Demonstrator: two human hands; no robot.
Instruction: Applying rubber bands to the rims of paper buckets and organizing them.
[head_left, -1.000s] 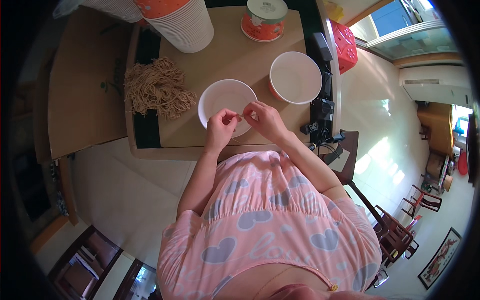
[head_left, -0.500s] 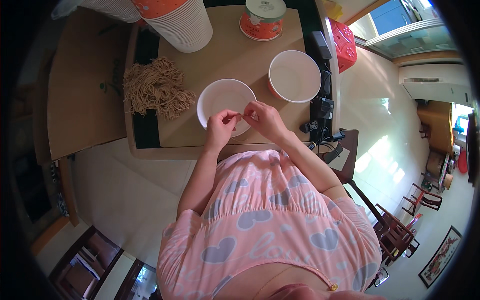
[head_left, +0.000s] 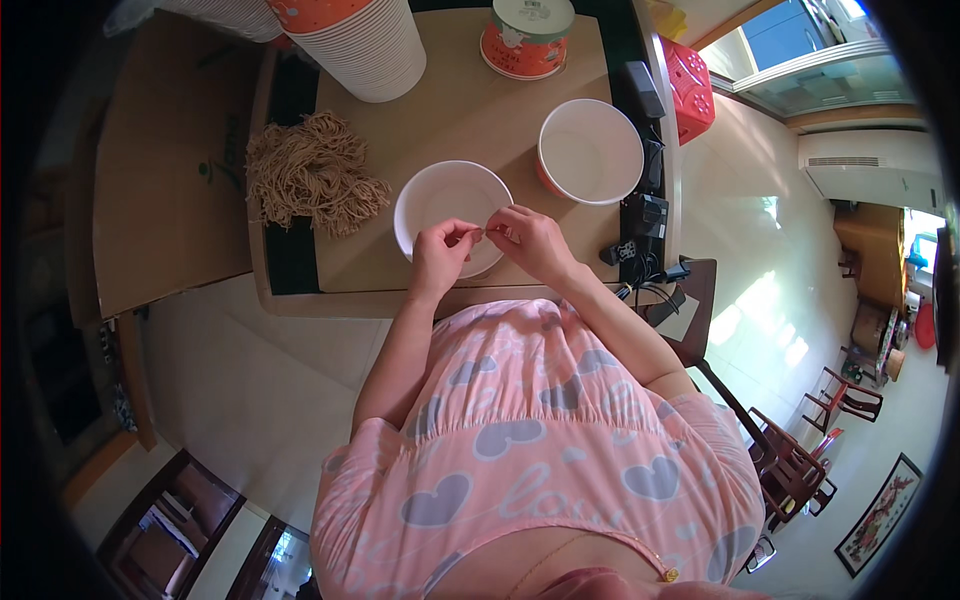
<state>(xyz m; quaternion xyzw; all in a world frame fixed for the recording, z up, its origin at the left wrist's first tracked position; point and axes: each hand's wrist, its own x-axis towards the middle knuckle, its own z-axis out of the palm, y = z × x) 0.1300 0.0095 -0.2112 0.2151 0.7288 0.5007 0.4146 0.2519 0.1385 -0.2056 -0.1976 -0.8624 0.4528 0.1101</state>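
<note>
My left hand (head_left: pixel 438 262) and my right hand (head_left: pixel 538 246) meet over the near rim of a white paper tub (head_left: pixel 440 190). Thumb and fingers of each are pinched together, tip close to tip. Whatever lies between them is too small and too covered by the fingers to make out. To the left of this tub lies a loose, tangled bundle of tan cords (head_left: pixel 315 172). A second white-lined paper tub (head_left: pixel 590 150), its outside orange, stands upright to the right.
A tall stack of paper tubs (head_left: pixel 360 55) leans at the back left, beside a big cardboard box (head_left: pixel 170 190). An overturned orange and green tub (head_left: pixel 526 45) sits at the back. Black adapters and cables (head_left: pixel 648 215) line the table's right edge, with a red stool (head_left: pixel 687 90) beyond.
Both hands stay pinched in nearly the same place, with only slight finger movement. The tubs and the cord bundle have not been moved; the view has shifted a little.
</note>
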